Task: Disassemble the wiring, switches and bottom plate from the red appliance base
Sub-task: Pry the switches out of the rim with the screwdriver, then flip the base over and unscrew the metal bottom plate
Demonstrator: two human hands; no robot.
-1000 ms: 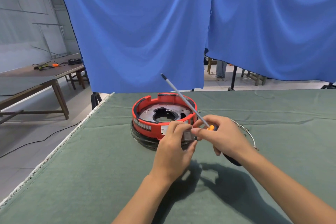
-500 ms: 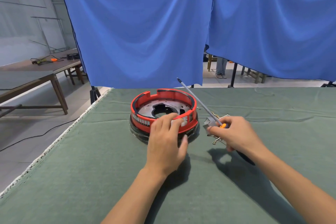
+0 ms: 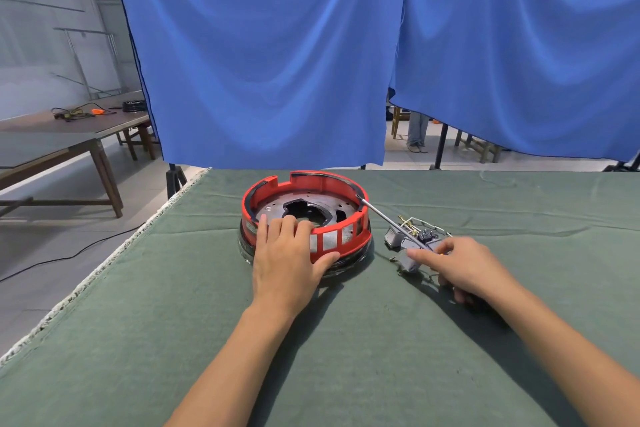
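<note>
your left hand [image 3: 289,262] rests on the near rim of the red appliance base [image 3: 306,215], fingers laid over the wall and reaching the metal bottom plate [image 3: 277,210] inside, thumb spread along the outer side; the fingers lie fairly straight, pressing rather than clenching. the base sits on the green table cloth [image 3: 138,340], toward the far edge of the table and left of centre, on a dark ring.

your right hand [image 3: 464,269] grasps a screwdriver [image 3: 391,220], its thin shaft running up and left until the tip meets the right rim of the base; the handle is mostly hidden under your curled fingers, a speck of orange showing near the forefinger.

just beside the base on its right, the wiring and switches [image 3: 410,241] lie in a loose bundle on the cloth, small grey blocks and thin wires, under the shaft and touching your right fingertips.

blue curtains [image 3: 277,45] hang behind the table. a wooden table [image 3: 69,135] with cables on it stands at far left.
</note>
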